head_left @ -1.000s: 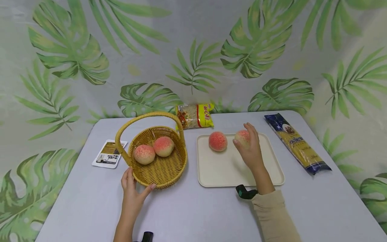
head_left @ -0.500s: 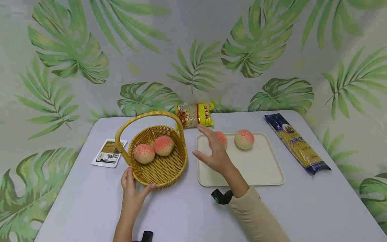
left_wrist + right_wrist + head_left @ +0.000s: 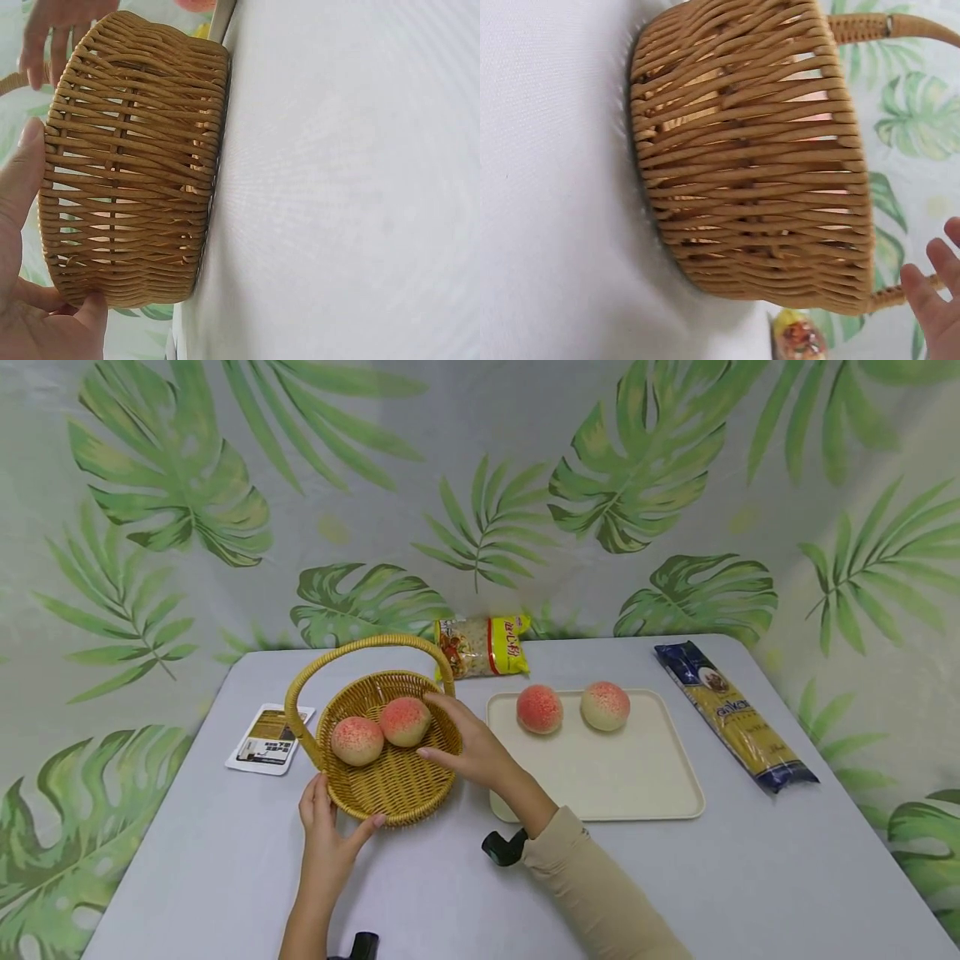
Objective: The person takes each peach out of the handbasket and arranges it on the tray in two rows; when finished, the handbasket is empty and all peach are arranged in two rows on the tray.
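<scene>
A wicker basket [image 3: 382, 785] with an arched handle stands on the left part of the table and holds two red-and-cream peaches, a left peach [image 3: 357, 742] and a right peach [image 3: 406, 722]. My left hand [image 3: 327, 835] grips the basket's near-left rim between thumb and fingers; in the left wrist view the thumb [image 3: 26, 169] lies against the rim. My right hand [image 3: 472, 743] hovers over the basket's right rim with spread fingers, holding nothing. Two more peaches, one redder [image 3: 539, 709] and one paler [image 3: 605, 706], sit on a cream tray [image 3: 600, 785].
Behind the basket lies a yellow-ended food packet [image 3: 482, 647]. A blue and gold pasta packet [image 3: 735, 718] lies right of the tray. Left of the basket is a flat white-edged packet [image 3: 268, 741]. The basket's handle [image 3: 367, 643] arches above it.
My right hand has moved left from the paler peach, across the tray, to the basket's right side. My left hand and the basket stay in place.
</scene>
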{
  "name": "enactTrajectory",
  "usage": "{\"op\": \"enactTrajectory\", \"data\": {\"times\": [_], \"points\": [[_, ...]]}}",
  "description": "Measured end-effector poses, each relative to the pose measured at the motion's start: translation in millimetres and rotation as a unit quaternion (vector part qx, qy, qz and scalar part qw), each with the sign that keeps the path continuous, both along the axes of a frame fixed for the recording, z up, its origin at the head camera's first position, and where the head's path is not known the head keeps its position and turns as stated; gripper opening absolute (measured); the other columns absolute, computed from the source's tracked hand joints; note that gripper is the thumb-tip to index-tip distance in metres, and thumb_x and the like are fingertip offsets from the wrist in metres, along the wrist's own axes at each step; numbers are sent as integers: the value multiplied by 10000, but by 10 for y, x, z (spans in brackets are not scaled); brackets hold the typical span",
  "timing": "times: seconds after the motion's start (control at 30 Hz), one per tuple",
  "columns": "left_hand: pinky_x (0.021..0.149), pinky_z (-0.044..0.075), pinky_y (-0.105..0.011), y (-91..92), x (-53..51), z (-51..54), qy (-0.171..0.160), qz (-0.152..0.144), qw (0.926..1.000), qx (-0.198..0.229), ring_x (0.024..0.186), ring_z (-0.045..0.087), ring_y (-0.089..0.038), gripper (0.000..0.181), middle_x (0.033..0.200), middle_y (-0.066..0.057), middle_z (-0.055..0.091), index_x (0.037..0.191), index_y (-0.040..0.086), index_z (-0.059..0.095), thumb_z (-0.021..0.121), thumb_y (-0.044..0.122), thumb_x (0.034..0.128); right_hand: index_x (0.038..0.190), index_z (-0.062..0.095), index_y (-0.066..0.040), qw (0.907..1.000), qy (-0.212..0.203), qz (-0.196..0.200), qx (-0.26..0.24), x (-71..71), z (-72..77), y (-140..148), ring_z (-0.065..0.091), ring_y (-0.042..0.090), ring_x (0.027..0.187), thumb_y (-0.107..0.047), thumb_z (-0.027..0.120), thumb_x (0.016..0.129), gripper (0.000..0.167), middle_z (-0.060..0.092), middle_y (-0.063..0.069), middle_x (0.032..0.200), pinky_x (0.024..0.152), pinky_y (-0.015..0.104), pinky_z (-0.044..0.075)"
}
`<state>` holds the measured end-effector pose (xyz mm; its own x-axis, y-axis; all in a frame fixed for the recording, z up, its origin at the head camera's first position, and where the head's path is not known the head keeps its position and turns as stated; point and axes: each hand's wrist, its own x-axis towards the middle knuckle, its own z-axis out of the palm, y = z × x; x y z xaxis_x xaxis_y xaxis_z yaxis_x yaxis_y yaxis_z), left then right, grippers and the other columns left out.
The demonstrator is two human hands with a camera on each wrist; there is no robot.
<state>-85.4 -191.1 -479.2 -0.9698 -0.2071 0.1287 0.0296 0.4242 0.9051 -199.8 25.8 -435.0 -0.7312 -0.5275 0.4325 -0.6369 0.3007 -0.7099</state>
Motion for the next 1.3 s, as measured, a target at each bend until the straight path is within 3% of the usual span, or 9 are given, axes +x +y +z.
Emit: {"op": "enactTrajectory", "data": {"times": [0.2, 0.67, 1.0, 1.3], "points": [[1044, 209, -226, -3, -2, 14, -33, -4, 10000, -34, 1301, 159, -255, 1031, 1409, -155, 19, 1424, -5, 63, 774, 179, 701, 1379, 315, -124, 9994, -351, 20, 3, -68, -66, -135, 277, 123, 1271, -277, 699, 792, 718, 338, 23, 1383, 1045, 357, 302], [1043, 203, -227, -6, -4, 3, -14, -15, 10000, -69, 1303, 156, -270, 1041, 1410, -161, 15, 1424, -9, 57, 778, 185, 698, 1395, 291, -122, 9914, -1286, -84, 207, -192, -41, -346, 291, 172, 1266, -270, 725, 766, 778, 316, 38, 1397, 1027, 394, 325], [1065, 203, -323, -15, -4, 23, -75, -33, 10000, -10, 1308, 143, -276, 1046, 1413, -162, 3, 1425, -8, 42, 771, 192, 702, 1387, 322, -123, 9800, -1975, -113, 221, -298, -29, -424, 350, 211, 1232, -168, 726, 768, 740, 323, 51, 1391, 998, 365, 364], [1057, 202, -302, 1, 9, 30, -6, -51, 10000, 47, 1305, 135, -305, 1048, 1410, -175, -2, 1421, -20, 31, 767, 180, 702, 1382, 343, -142, 9736, -2224, -32, 515, -354, -91, -469, 282, 195, 1273, -216, 692, 801, 682, 238, 26, 1445, 1030, 366, 315]]}}
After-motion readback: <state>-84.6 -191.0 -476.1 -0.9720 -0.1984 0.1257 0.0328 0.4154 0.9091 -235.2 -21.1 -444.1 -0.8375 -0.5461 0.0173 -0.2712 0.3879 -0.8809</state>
